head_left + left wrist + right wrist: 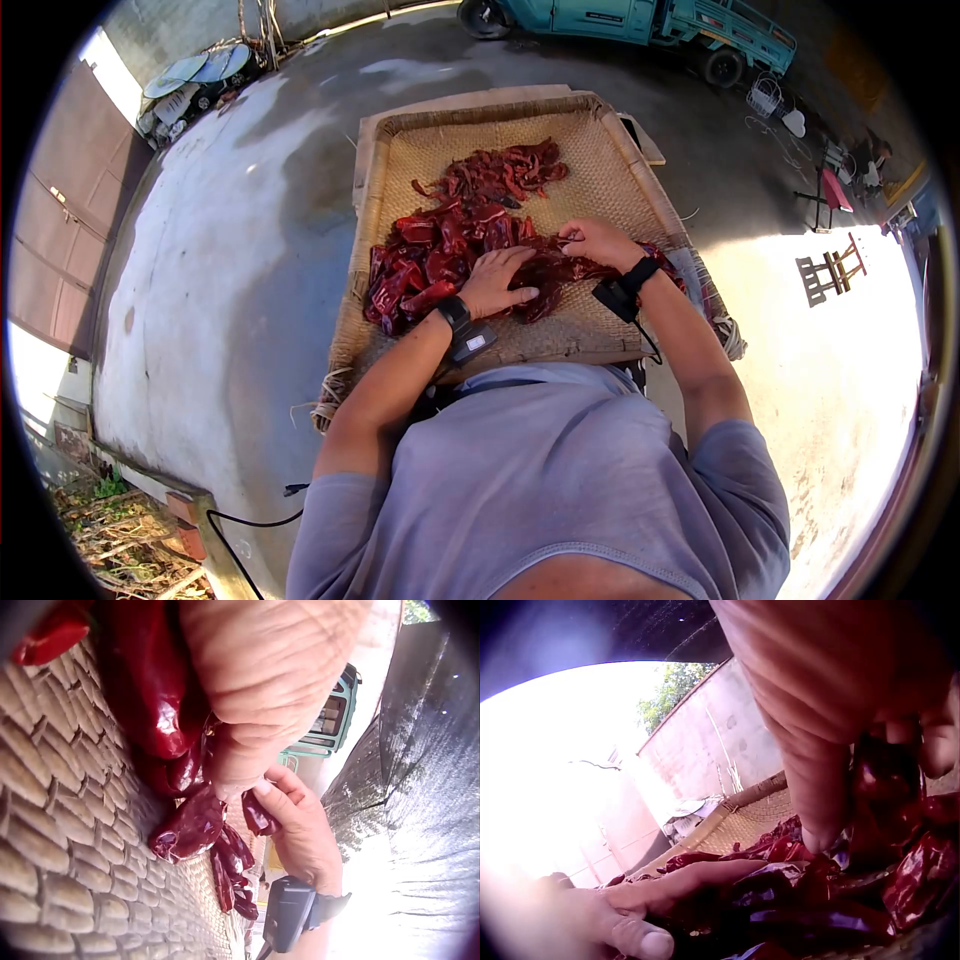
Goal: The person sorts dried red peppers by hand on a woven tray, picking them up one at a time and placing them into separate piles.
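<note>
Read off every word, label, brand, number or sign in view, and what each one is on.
Readable text: none in any of the three views.
White label on the device at the person's left wrist, head view: too small to read.
Dark marking on the side of the teal vehicle, head view: too small and blurred to read.
Red peppers and woven tray: no writing visible.
</note>
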The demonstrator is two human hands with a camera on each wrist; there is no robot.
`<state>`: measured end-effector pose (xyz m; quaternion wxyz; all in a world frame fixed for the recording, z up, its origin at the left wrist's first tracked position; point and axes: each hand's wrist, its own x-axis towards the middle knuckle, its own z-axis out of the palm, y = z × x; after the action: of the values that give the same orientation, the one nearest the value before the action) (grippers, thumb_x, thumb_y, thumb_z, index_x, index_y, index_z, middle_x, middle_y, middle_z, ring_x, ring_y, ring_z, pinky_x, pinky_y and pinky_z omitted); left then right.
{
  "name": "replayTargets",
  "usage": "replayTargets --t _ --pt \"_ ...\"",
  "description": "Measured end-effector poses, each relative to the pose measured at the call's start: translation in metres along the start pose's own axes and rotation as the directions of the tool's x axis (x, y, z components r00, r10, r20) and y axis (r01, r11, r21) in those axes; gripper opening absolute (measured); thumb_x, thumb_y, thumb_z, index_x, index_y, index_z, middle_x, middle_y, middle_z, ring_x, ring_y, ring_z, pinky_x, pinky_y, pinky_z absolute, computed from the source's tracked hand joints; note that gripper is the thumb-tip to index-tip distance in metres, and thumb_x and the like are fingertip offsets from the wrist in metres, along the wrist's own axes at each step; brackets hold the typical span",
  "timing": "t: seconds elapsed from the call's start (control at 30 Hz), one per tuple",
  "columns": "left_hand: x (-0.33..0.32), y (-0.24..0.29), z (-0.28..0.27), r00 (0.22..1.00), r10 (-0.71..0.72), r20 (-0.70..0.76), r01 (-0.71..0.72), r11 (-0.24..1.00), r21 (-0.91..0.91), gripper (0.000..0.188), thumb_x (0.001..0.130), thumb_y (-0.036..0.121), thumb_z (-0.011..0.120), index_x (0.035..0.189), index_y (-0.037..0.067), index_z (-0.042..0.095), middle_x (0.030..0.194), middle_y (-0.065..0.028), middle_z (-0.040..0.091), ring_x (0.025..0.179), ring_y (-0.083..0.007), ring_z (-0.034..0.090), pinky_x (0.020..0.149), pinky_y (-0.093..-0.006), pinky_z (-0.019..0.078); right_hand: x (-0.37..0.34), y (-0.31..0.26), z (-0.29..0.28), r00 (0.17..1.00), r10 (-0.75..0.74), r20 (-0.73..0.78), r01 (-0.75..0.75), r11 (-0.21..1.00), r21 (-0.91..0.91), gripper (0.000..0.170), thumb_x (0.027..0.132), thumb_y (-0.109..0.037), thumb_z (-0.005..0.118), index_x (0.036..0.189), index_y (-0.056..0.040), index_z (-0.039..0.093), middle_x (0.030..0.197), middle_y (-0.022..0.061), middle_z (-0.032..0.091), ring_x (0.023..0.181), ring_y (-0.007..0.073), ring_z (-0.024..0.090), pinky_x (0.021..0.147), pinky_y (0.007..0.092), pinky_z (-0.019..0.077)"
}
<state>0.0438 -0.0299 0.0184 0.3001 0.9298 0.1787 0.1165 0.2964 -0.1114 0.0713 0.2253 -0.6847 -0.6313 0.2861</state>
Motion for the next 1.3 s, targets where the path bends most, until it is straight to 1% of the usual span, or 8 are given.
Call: replayTargets --t 0.1,0.3,0.4,0.7,0.9,1.0,1.1,1.3 --pt "-0.002 0.003 -0.002 1.0 0.004 0.0 -0.004 1.0 -0.02 0.076 0.087 0.055 0.061 0.149 0.017 0.04 0.152 -0.0118 0.036 0.138 -0.034 0.033 0.114 -0.0481 0.0221 -0.005 -0.021 -0.001 0.969 0.073 -0.236 -0.086 0.995 -0.045 0.034 0.087 -0.025 0.066 0.115 -0.0048 0.062 0.097 0.0118 0.068 0.087 0.0258 0.065 0.076 0.0382 0.0502" --pt "-0.003 -0.006 0.007 0.998 0.042 -0.045 -0.039 0.997 0.067 0.062 0.088 0.053 0.062 0.142 0.025 0.051 0.151 -0.0092 0.038 0.138 -0.0328 0.033 0.114 -0.0487 0.0222 -0.006 -0.049 -0.01 0.983 -0.159 -0.091 0.176 0.959 0.221 0.036 0.09 -0.024 0.064 0.12 -0.0051 0.06 0.104 0.014 0.067 0.098 0.0312 0.064 0.083 0.0419 0.049" --pt "-0.002 0.004 -0.002 0.997 -0.041 0.067 0.042 0.999 -0.007 0.06 0.088 0.049 0.062 0.141 0.023 0.051 0.151 -0.0076 0.038 0.139 -0.0314 0.032 0.114 -0.0488 0.0218 -0.007 -0.014 -0.014 0.989 -0.084 -0.125 0.025 0.909 -0.415 0.04 0.088 -0.024 0.068 0.123 -0.0068 0.059 0.117 0.0147 0.064 0.108 0.0337 0.06 0.091 0.0448 0.047" --pt "-0.001 0.001 0.0 0.999 -0.009 0.031 0.009 1.0 -0.025 0.059 0.085 0.043 0.066 0.138 0.021 0.053 0.148 -0.0069 0.04 0.137 -0.0298 0.033 0.115 -0.0483 0.0213 0.013 0.027 0.021 0.974 0.14 -0.178 -0.219 0.779 -0.588 0.044 0.093 -0.023 0.065 0.134 -0.0131 0.052 0.13 0.0134 0.054 0.119 0.0355 0.051 0.103 0.053 0.0429" --pt "-0.002 -0.002 0.001 1.0 0.016 0.013 -0.015 0.999 -0.045 0.058 0.085 0.041 0.066 0.138 0.021 0.054 0.148 -0.0068 0.041 0.136 -0.0299 0.034 0.114 -0.048 0.0218 0.011 0.017 0.006 0.965 0.261 0.0 -0.239 0.883 -0.405 0.036 0.096 -0.018 0.061 0.13 -0.0104 0.052 0.131 0.014 0.05 0.118 0.0312 0.05 0.099 0.0494 0.0445" --pt "-0.003 -0.001 0.001 1.0 0.017 0.005 -0.017 0.999 -0.043 0.058 0.085 0.041 0.066 0.138 0.021 0.054 0.148 -0.0066 0.041 0.136 -0.03 0.034 0.114 -0.048 0.0217 0.016 0.051 0.018 0.987 0.113 -0.116 -0.149 0.914 -0.377 0.029 0.093 -0.017 0.063 0.119 -0.0081 0.055 0.114 0.0127 0.058 0.101 0.0302 0.057 0.084 0.0454 0.0478" --pt "-0.001 -0.003 0.002 1.0 0.012 0.007 -0.012 0.999 -0.033 0.058 0.085 0.041 0.066 0.138 0.022 0.053 0.148 -0.0063 0.041 0.136 -0.0299 0.034 0.114 -0.0479 0.0216 0.029 0.07 0.009 0.97 0.242 0.009 -0.232 0.939 -0.253 0.028 0.087 -0.016 0.066 0.112 -0.0074 0.057 0.096 0.0103 0.062 0.083 0.0279 0.06 0.072 0.0433 0.0469" --pt "-0.001 -0.001 -0.001 0.999 -0.007 0.051 0.01 0.998 -0.054 0.062 0.084 0.041 0.066 0.141 0.023 0.05 0.15 -0.0074 0.038 0.138 -0.0313 0.032 0.115 -0.0483 0.02 0.012 0.022 -0.005 0.932 0.253 -0.258 -0.296 0.944 -0.147 0.033 0.085 -0.024 0.066 0.112 -0.0078 0.059 0.093 0.0114 0.064 0.078 0.0271 0.061 0.07 0.0445 0.0472"
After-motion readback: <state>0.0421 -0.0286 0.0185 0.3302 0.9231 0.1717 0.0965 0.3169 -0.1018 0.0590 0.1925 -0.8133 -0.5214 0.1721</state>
